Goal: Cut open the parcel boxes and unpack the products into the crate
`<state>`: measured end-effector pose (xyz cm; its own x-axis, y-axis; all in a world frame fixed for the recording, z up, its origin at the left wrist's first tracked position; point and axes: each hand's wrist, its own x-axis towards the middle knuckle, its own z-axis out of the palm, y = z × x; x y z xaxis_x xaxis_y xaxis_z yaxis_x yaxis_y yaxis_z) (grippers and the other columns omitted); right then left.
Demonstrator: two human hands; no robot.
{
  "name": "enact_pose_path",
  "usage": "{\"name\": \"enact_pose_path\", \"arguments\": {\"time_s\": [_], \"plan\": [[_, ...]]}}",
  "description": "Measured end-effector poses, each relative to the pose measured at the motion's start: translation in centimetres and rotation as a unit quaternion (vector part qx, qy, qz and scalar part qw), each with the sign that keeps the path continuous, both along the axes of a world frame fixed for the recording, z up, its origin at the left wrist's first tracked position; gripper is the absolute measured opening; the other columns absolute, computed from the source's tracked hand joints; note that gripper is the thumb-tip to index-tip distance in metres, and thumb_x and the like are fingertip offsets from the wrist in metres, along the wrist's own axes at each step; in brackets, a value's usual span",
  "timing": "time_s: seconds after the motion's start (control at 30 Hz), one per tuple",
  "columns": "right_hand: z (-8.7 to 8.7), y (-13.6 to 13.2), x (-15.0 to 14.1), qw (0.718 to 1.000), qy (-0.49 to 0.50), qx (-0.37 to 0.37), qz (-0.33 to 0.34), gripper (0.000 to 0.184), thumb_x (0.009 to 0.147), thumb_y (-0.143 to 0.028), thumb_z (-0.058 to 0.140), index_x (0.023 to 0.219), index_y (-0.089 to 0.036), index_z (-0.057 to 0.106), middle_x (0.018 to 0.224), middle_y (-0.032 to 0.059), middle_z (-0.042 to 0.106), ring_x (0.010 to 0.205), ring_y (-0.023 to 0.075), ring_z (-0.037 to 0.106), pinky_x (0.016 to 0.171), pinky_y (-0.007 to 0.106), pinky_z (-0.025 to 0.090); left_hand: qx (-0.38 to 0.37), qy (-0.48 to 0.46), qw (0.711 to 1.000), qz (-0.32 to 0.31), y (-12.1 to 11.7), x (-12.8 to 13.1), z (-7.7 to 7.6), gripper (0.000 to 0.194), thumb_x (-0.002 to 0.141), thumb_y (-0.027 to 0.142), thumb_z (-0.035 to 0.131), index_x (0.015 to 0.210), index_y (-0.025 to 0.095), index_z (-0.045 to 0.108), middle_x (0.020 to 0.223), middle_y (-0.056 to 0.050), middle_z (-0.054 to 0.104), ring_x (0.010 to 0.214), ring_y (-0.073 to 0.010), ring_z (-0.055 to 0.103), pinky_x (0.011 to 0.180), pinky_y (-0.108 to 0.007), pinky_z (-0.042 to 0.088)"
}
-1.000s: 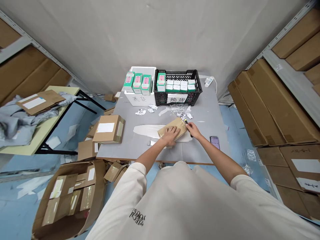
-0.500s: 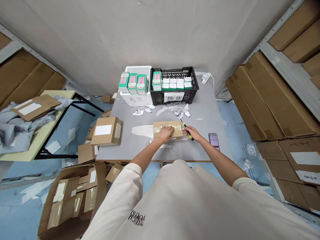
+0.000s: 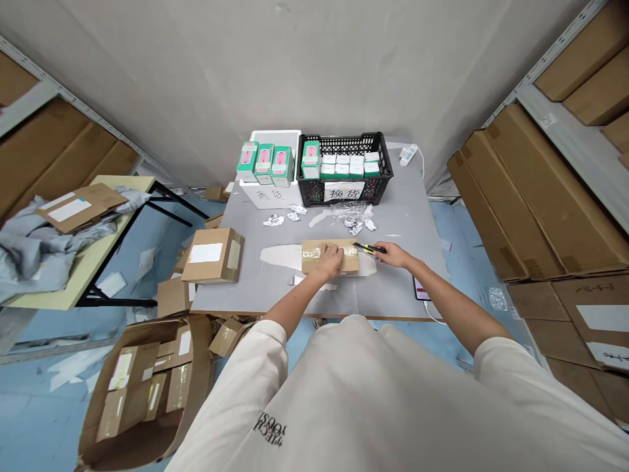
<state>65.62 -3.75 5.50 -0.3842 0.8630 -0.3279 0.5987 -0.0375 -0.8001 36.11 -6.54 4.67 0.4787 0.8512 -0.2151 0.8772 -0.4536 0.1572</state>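
Observation:
A small taped cardboard box lies flat on the grey table. My left hand rests on its top with fingers laid over the tape, steadying nothing else. At the box's right end, my right hand is closed around a black and yellow utility knife. The knife points left, its tip at the box's upper right edge; whether the blade touches the tape I cannot tell. White paper sticks out from under the box on both sides.
Behind stand a white bin and a black crate, both with green-and-white boxes. Crumpled paper lies before them. Another carton sits left, a phone right. A large open carton is on the floor.
My right hand has turned the knife from slanting down beside the box to nearly level, tip at the box's right edge. My left hand stays on the box. The view shifted slightly.

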Motion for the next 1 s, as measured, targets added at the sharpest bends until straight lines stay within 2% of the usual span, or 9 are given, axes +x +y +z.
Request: {"name": "enact_pose_path", "arguments": {"time_s": [0.13, 0.33, 0.43, 0.53, 0.63, 0.8, 1.0], "plan": [[0.6, 1.4, 0.4, 0.987, -0.109, 0.063, 0.096, 0.027, 0.091, -0.042, 0.063, 0.11, -0.026, 0.074, 0.088, 0.0017, 0.076, 0.071, 0.0197, 0.068, 0.069, 0.029, 0.048, 0.008, 0.002, 1.0, -0.01, -0.4, -0.1, 0.4, 0.056, 0.076, 0.031, 0.082, 0.125, 0.017, 0.057, 0.13, -0.016, 0.057, 0.125, -0.033, 0.057, 0.124, -0.049, 0.021], [2.1, 3.3, -0.5, 0.925, -0.286, 0.133, 0.211, 0.028, 0.096, -0.035, 0.055, 0.113, -0.026, 0.075, 0.103, 0.0059, 0.078, 0.089, 0.0236, 0.068, 0.071, 0.028, 0.041, 0.024, -0.01, 1.0, -0.018, -1.1, -0.4, 0.5, 0.052, 0.08, 0.024, 0.076, 0.127, 0.017, 0.055, 0.129, -0.016, 0.057, 0.128, -0.033, 0.054, 0.123, -0.05, 0.022], [2.8, 4.0, -1.6, 0.898, -0.327, 0.163, 0.246, 0.029, 0.098, -0.03, 0.051, 0.114, -0.025, 0.074, 0.11, 0.0089, 0.076, 0.097, 0.0256, 0.067, 0.076, 0.031, 0.042, 0.038, -0.014, 0.999, -0.02, -1.4, -0.5, 0.2, 0.053, 0.08, 0.022, 0.074, 0.128, 0.018, 0.053, 0.13, -0.016, 0.057, 0.13, -0.0332, 0.052, 0.123, -0.051, 0.022], [2.9, 4.6, -2.7, 0.885, -0.335, 0.178, 0.269, 0.028, 0.097, -0.027, 0.051, 0.112, -0.025, 0.075, 0.111, 0.0104, 0.075, 0.103, 0.0276, 0.066, 0.082, 0.034, 0.042, 0.045, -0.02, 0.999, -0.022, -1.6, -0.6, -0.1, 0.054, 0.08, 0.022, 0.075, 0.129, 0.019, 0.051, 0.131, -0.016, 0.056, 0.128, -0.0321, 0.055, 0.125, -0.051, 0.019], [2.7, 5.0, -3.3, 0.888, -0.334, 0.159, 0.274, 0.028, 0.095, -0.027, 0.053, 0.113, -0.026, 0.075, 0.11, 0.0103, 0.075, 0.103, 0.0284, 0.066, 0.083, 0.034, 0.042, 0.042, -0.028, 0.998, -0.021, -1.8, -0.7, -0.1, 0.058, 0.08, 0.024, 0.077, 0.13, 0.02, 0.05, 0.132, -0.015, 0.055, 0.125, -0.0316, 0.057, 0.125, -0.051, 0.019], [1.7, 5.3, -2.3, 0.917, -0.302, 0.08, 0.246, 0.027, 0.091, -0.032, 0.058, 0.111, -0.027, 0.076, 0.1, 0.0084, 0.076, 0.088, 0.0255, 0.065, 0.073, 0.032, 0.041, 0.031, -0.031, 0.999, -0.017, -1.8, -0.8, 0.1, 0.059, 0.08, 0.024, 0.077, 0.131, 0.024, 0.048, 0.133, -0.013, 0.054, 0.127, -0.0314, 0.056, 0.125, -0.053, 0.019], [0.5, 4.5, -0.2, 0.961, -0.174, -0.052, 0.21, 0.026, 0.084, -0.048, 0.065, 0.088, -0.024, 0.073, 0.074, 0.0021, 0.069, 0.064, 0.0172, 0.055, 0.061, 0.029, 0.038, 0.024, -0.029, 0.999, -0.016, -1.6, -0.8, -0.1, 0.058, 0.081, 0.023, 0.076, 0.131, 0.021, 0.048, 0.134, -0.014, 0.053, 0.131, -0.0321, 0.053, 0.125, -0.053, 0.019]]}}
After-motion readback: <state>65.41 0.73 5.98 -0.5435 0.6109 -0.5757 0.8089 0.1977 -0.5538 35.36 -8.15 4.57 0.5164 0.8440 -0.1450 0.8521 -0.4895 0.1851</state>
